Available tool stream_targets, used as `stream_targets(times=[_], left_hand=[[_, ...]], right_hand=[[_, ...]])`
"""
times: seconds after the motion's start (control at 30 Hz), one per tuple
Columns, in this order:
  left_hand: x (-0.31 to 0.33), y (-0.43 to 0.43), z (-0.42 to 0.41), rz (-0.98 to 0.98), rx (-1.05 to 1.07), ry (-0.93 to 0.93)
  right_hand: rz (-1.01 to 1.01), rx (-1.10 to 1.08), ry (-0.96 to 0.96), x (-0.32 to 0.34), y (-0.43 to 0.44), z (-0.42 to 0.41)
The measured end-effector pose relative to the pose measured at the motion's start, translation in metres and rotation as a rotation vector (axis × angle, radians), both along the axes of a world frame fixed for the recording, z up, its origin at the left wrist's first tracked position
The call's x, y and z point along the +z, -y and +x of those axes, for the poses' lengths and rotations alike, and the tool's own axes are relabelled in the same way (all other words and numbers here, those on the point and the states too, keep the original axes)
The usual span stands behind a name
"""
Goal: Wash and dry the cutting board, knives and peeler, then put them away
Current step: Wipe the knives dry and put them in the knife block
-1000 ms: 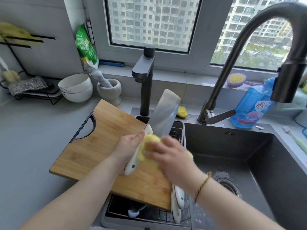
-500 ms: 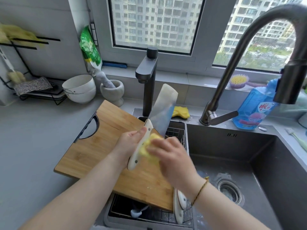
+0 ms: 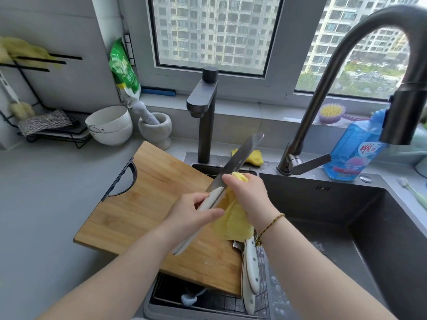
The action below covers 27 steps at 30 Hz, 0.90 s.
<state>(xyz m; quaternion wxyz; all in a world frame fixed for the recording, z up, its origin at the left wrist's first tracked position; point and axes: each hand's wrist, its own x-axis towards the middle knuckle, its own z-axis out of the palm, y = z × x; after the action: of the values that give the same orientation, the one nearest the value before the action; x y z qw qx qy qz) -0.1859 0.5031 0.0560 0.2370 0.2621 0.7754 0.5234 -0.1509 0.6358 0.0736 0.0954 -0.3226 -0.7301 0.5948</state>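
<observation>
Two white bowls [image 3: 108, 125] sit nested on the worktop [image 3: 34, 204] by the wall. Just beside them a stone mortar [image 3: 159, 132] holds its pestle [image 3: 144, 112], which leans to the left. A wire basket [image 3: 219, 303] fills the left compartment of the sink [image 3: 323, 204]. Along its right side lie two knives [image 3: 250, 271], only their white riveted handles showing. Also in it is a pale blue object [image 3: 189, 299], too far under the board to name.

The cutting board [image 3: 150, 204] lies flat, partly on the worktop and partly over the basket, with its dark handle cutout at the far left corner.

The left hand [image 3: 191, 213] is curled round the long white handle of a cleaver [image 3: 238, 158] and holds it above the board, the blade slanting up and away toward the window. The right hand [image 3: 249, 197] is closed on a yellow cloth [image 3: 233, 220], its fingertips pressing the cloth against the base of the blade where it meets the handle. The rest of the cloth hangs below the hand. A thin beaded bracelet [image 3: 270, 225] circles the right wrist.

The cleaver's blade is grey, seen nearly edge-on and a little blurred, and its tip reaches up in front of a second yellow cloth [image 3: 256, 158] on the sink's back ledge. Behind the sink stand a short dark tap [image 3: 203, 107] and a tall curved faucet [image 3: 335, 72], with a blue bottle [image 3: 351, 153] just beside the faucet's base.
</observation>
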Motion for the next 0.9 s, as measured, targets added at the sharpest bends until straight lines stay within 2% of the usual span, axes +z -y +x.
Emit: stream_targets(times=[0.07,0.13,0.2,0.3,0.4,0.5,0.63,0.7,0.77,0.83,0.9], left_hand=[[-0.001,0.0,-0.001,-0.051,-0.005,0.061],[0.001,-0.001,-0.002,-0.002,-0.06,0.351],[0.001,-0.001,0.001,0.11,-0.142,0.662],[-0.003,-0.004,0.007,0.228,-0.164,0.865],[-0.005,-0.01,0.011,0.33,-0.125,0.957],[-0.004,-0.012,0.01,0.35,-0.093,0.966],[-0.001,-0.01,0.0,0.362,-0.131,0.922],[-0.001,-0.01,-0.004,0.326,-0.112,0.856],[-0.003,-0.012,-0.004,0.293,-0.072,0.812],[-0.004,-0.015,-0.003,0.254,-0.023,0.774],[-0.005,-0.019,-0.003,0.241,0.027,0.712]], right_hand=[[-0.062,-0.042,-0.008,-0.007,-0.001,0.001],[-0.196,-0.072,-0.069,-0.01,0.0,0.002],[-0.248,-0.043,-0.119,-0.011,0.001,0.004],[-0.23,-0.006,-0.138,-0.013,-0.001,0.004],[-0.217,0.052,-0.144,-0.016,-0.002,0.005],[-0.257,0.088,-0.161,-0.016,-0.003,0.007],[-0.159,-0.023,-0.142,-0.014,-0.009,0.01],[-0.017,-0.168,-0.206,-0.016,-0.014,0.015],[0.218,-0.217,-0.36,-0.018,-0.012,0.023],[0.6,-0.144,-0.506,-0.02,-0.003,0.032],[0.949,0.048,-0.588,-0.034,0.009,0.036]])
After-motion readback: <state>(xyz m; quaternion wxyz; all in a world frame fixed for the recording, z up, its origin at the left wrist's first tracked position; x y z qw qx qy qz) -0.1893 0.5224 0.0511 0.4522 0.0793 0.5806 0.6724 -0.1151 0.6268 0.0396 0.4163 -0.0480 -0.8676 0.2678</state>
